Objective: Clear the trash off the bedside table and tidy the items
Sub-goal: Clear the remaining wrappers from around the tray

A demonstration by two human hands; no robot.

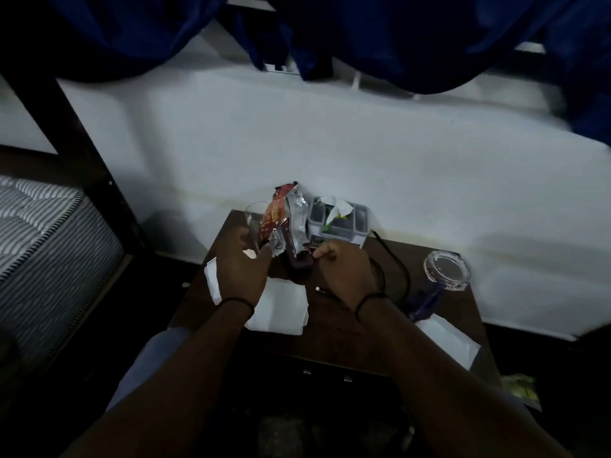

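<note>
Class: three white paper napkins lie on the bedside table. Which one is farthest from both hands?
The napkin at the table's near right corner. It lies alone there, while the other two sit by the left wrist.

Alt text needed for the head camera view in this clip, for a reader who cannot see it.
Over a dark wooden bedside table, the left hand holds crumpled red and silver snack wrappers while the right hand pinches a dark purple wrapper. White paper napkins, a clear glass ashtray, a black cable and a grey organiser box lie around.
</note>
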